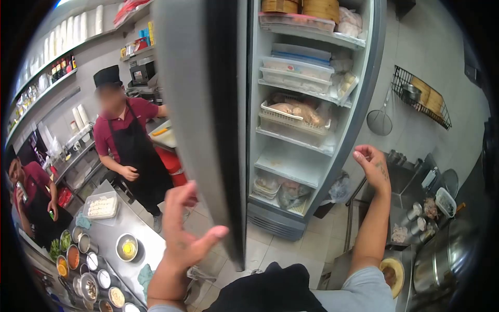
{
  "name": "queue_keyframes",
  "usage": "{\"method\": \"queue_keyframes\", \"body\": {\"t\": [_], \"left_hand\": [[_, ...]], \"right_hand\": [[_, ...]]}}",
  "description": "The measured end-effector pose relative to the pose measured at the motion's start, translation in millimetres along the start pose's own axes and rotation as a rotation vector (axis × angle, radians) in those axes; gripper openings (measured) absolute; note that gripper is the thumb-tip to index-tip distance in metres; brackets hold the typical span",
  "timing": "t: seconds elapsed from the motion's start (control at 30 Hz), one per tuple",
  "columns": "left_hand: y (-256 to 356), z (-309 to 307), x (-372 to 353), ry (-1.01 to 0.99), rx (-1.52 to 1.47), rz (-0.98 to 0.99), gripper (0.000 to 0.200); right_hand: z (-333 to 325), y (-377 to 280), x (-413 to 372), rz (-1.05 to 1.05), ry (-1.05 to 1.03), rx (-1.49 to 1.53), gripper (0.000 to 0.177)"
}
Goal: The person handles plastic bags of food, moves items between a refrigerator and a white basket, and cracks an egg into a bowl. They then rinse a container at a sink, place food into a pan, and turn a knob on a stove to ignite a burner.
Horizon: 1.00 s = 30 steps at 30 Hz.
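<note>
An upright fridge (306,171) stands open in front of me, its grey door (208,130) swung out to the left. My left hand (188,229) is beside the door's edge, fingers and thumb apart, holding nothing. Off the fridge's right side, my right hand (371,158) is raised with its fingers curled inward; whether something small is in them does not show. On the fridge shelves are bamboo steamers (318,9), lidded plastic tubs (296,73), a white basket of raw meat (299,113) and bagged food (292,193).
Steel worktop (148,234) at left, with a bowl holding something yellow (127,247), a tray of white pieces (101,206) and several small containers. Two people in dark aprons stand beyond it. At right are a wire rack (423,99), a strainer (379,122) and a large steel pot (436,260).
</note>
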<state>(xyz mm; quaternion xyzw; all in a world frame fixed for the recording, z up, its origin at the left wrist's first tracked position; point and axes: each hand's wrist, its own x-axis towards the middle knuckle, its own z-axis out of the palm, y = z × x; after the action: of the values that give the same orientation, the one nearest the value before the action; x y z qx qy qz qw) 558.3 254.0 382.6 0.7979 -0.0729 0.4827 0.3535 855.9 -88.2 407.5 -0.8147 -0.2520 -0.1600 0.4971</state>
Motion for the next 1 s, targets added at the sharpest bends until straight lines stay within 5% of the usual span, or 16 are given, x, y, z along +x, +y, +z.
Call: {"method": "queue_keyframes", "body": {"t": [0.13, 0.4, 0.47, 0.67, 0.83, 1.0], "left_hand": [[-34.1, -30.6, -10.2, 0.283, -0.010, -0.142, 0.083], [-84.8, -83.0, 5.9, 0.484, 0.012, -0.266, 0.081], [-95.8, -91.0, 4.4, 0.517, 0.076, -0.283, 0.072], [-136.1, -98.9, -15.2, 0.682, 0.128, -0.305, 0.061], [-173.1, -140.2, -50.6, 0.595, -0.167, -0.401, 0.087], [-185.8, -159.6, -51.8, 0.596, -0.062, -0.337, 0.117]], "right_hand": [[5.2, -29.9, 46.7, -0.176, 0.074, -0.173, 0.036], [63.7, -17.5, 240.8, -0.628, 0.317, -0.529, 0.039], [78.6, -8.8, 289.7, -0.736, 0.543, -0.774, 0.042], [95.2, 24.3, 368.8, -0.617, 0.401, -0.720, 0.058], [88.5, 16.4, 392.2, -0.657, 0.454, -0.692, 0.067], [73.0, -37.0, 383.5, -0.671, 0.457, -0.710, 0.067]]}}
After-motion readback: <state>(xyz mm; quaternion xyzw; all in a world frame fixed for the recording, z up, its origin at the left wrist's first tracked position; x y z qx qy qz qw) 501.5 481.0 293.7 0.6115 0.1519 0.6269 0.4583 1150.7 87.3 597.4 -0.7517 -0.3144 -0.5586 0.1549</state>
